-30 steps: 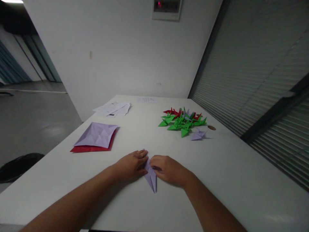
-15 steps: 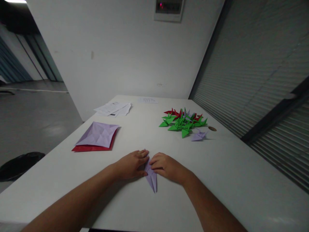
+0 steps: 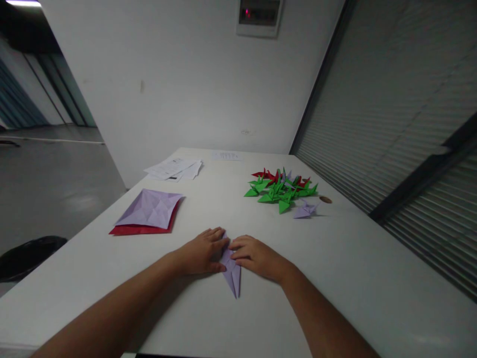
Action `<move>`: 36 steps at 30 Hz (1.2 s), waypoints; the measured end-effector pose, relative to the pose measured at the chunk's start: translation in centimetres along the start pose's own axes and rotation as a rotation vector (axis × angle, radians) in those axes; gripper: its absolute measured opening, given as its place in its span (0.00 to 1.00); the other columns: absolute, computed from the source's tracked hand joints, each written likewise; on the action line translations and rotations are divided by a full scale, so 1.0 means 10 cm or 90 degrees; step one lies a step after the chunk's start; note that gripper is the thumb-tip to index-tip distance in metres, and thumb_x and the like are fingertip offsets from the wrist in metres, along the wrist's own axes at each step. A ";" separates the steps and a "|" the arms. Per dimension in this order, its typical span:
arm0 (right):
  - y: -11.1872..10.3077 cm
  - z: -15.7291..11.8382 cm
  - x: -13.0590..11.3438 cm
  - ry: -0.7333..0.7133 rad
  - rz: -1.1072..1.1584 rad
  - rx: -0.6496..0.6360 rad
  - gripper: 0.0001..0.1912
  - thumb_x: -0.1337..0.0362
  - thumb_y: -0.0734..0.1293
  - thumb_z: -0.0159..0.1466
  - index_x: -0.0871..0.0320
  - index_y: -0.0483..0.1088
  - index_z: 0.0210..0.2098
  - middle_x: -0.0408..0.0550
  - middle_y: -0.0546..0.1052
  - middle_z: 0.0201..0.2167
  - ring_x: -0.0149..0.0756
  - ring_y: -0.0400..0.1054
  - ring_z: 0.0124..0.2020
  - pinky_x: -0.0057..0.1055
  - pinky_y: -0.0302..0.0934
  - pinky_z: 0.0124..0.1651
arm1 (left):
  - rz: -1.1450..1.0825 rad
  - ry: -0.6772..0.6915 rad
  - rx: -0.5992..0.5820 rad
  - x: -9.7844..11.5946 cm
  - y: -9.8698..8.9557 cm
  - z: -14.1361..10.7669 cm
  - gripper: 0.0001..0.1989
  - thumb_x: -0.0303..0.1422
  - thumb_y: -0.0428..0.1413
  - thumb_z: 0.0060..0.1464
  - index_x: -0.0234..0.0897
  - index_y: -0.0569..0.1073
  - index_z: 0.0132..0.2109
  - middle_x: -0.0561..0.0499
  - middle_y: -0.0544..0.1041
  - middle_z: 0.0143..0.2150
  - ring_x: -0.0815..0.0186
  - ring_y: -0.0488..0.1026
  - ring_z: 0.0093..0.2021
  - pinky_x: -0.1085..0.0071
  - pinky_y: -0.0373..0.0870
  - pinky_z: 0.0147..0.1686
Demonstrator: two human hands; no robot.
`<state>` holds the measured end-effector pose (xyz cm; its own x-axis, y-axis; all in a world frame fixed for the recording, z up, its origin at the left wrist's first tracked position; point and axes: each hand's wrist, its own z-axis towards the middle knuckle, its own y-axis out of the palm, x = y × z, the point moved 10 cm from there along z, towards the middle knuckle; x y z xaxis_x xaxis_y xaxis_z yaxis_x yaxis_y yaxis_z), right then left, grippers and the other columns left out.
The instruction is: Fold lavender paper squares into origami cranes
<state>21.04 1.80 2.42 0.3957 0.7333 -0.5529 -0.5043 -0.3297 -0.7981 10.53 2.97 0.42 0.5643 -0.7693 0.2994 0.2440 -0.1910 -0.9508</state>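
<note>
"Where's our purple paper [image 3: 234, 282]?"

"Head view: six o'clock on the table [image 3: 276, 318]. Our left hand [image 3: 201, 253] lies over its nine-o'clock edge, grip spread; our right hand [image 3: 258, 256] touches the three-o'clock side, but we can't make out whether that grip pinches."

"Our step?"

"Probably pressing a fold. The next move seems to call for steady left-hand pressure while we crease."

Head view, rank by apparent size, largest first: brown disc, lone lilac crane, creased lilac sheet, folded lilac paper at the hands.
1. Creased lilac sheet
2. Folded lilac paper, partly covered; being nearest the camera flatters it
3. Lone lilac crane
4. Brown disc
</note>
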 end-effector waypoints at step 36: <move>-0.05 -0.04 0.33 0.216 0.091 0.162 0.38 0.68 0.74 0.58 0.55 0.60 0.65 0.59 0.68 0.62 0.48 0.61 0.65 0.52 0.54 0.68 | 0.013 0.103 0.064 0.34 -0.17 -0.01 0.10 0.29 0.58 0.61 0.45 0.83 0.44 0.47 0.72 0.32 0.62 0.69 0.35 0.69 0.61 0.34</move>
<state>22.91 4.17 0.89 0.5157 0.4405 -0.7349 -0.7284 -0.2262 -0.6467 11.96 0.58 3.03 0.4377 -0.8618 0.2563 0.3156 -0.1196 -0.9413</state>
